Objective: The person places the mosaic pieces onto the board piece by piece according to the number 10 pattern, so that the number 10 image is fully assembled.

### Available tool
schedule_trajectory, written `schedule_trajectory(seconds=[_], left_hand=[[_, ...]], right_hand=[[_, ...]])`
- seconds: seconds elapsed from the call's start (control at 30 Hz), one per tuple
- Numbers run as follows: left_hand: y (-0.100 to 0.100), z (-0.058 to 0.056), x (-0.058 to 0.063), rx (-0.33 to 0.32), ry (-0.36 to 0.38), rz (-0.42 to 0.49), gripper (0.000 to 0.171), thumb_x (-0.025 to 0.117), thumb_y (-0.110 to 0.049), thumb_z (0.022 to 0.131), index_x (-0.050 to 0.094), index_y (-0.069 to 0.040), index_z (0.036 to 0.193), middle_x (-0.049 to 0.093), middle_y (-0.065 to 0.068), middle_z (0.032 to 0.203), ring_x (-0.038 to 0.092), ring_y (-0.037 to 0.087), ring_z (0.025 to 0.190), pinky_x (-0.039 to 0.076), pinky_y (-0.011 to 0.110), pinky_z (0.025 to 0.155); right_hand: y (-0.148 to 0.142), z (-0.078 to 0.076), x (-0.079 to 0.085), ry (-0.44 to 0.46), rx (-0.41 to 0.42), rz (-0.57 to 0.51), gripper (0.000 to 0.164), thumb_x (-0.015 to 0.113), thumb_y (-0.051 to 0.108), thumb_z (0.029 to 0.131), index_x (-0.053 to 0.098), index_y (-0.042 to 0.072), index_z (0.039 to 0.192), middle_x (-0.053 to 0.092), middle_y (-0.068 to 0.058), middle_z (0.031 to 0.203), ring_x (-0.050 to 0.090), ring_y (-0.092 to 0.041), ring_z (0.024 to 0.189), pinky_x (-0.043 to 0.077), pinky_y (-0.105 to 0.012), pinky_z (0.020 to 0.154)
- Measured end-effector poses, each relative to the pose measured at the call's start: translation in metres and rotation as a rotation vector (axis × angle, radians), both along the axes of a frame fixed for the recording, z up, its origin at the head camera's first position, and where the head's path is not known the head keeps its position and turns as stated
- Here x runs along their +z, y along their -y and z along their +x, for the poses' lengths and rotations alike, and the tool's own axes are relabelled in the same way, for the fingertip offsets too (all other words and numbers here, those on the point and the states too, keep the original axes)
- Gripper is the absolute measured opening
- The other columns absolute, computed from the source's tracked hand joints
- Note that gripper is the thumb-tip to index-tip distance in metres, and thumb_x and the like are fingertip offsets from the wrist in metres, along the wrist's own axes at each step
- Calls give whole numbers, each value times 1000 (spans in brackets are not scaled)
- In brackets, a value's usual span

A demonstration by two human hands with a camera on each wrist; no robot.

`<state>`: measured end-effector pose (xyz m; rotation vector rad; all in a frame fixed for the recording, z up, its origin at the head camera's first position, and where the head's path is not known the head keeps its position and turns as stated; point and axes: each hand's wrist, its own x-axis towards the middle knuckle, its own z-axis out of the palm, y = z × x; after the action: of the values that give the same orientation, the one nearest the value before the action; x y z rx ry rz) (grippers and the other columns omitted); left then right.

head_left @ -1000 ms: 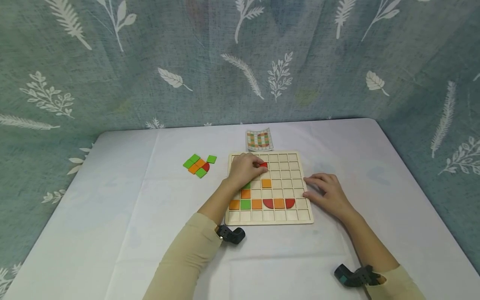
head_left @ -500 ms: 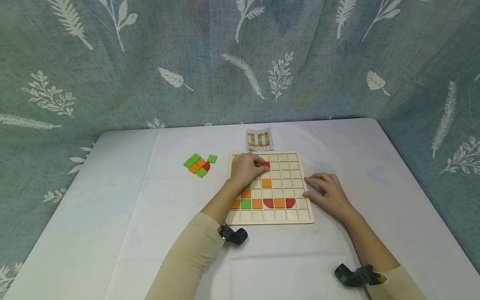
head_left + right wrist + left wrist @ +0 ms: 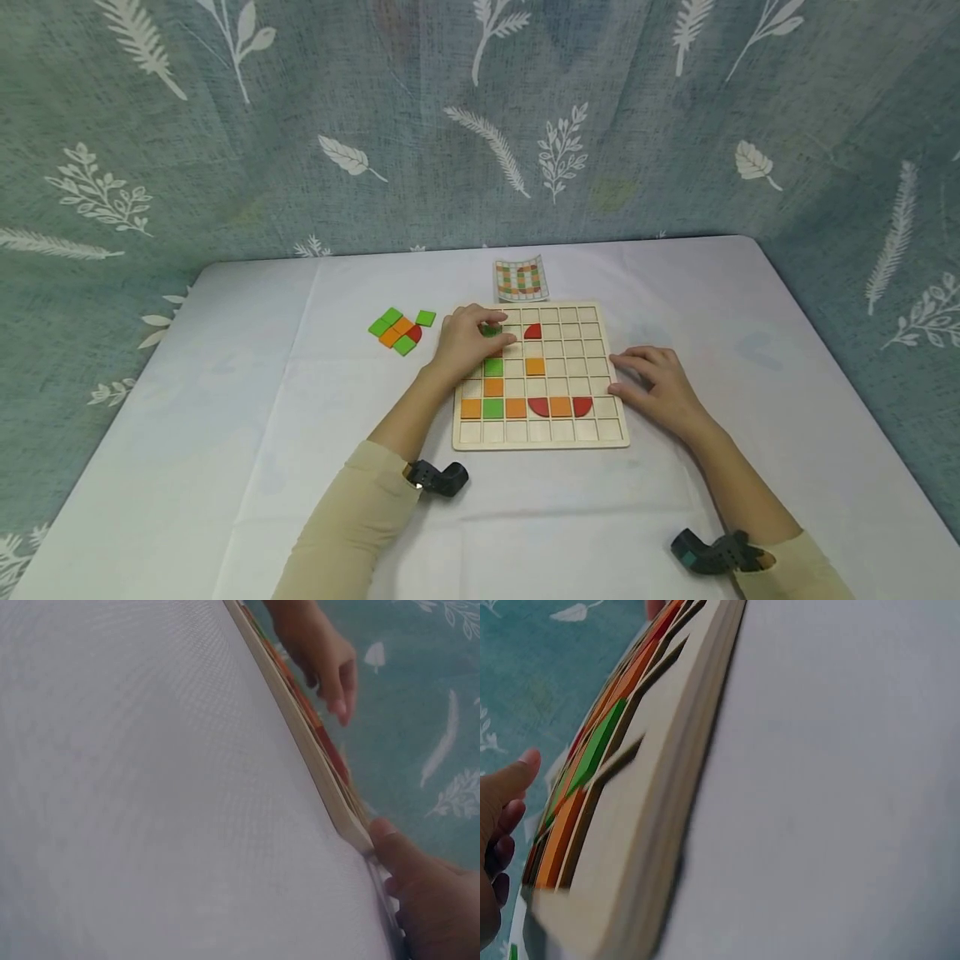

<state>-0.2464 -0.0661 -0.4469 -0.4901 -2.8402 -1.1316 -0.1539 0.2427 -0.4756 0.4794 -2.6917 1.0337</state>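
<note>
A pale wooden grid board [image 3: 540, 437] lies on the table, with several green and orange square tiles and red quarter-round tiles in its cells. Over its upper left part is my left hand [image 3: 463, 340], thumb and forefinger apart with nothing between them. A red quarter-round tile [image 3: 533, 332] sits in a cell to the right of those fingertips. My right hand [image 3: 660, 387] rests beside the board, fingertips and thumb touching its right edge. In the right wrist view, that thumb [image 3: 384, 829] is at the board's corner. The left hand partly covers tiles in the left columns.
Left of the board lies a loose cluster of green and orange squares [image 3: 401, 326] with a red quarter-round tile [image 3: 414, 333]. One green square [image 3: 425, 318] lies slightly apart. Behind the board is a card [image 3: 521, 280] printed with a coloured grid pattern. A leaf-patterned cloth [image 3: 420, 125] hangs behind the table.
My left hand has let go of the red quarter-round tile, which stays in its cell, and has drawn back to the left with its fingers spread. The right hand has stayed at the board's edge.
</note>
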Motion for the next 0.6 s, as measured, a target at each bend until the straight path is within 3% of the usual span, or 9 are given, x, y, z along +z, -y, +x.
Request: schedule_trajectory(seconds=[0.27,0.43,0.6], left_hand=[[39,5,3,71,-40,8,43,78,-37,76,71,-12,110,64,2,94,50,20,85,36,35,77],[68,13,3,157,0,41,42,78,-31,77,69,-11,113,63,5,94,52,21,86,42,34,76],[96,20,2,214,-3,35,39,78,-29,77,69,-10,111,63,7,94,53,23,91,33,42,88]], right_hand=[[-1,0,1,1,-8,11,45,78,20,76,66,4,117,57,-17,117,41,-33,112,33,-50,91],[0,0,1,13,-2,5,45,77,21,77,66,5,117,56,-17,118,40,-33,113,32,-50,92],[0,1,1,13,-6,8,45,77,21,77,66,4,118,56,-17,118,40,-33,113,33,-51,92]])
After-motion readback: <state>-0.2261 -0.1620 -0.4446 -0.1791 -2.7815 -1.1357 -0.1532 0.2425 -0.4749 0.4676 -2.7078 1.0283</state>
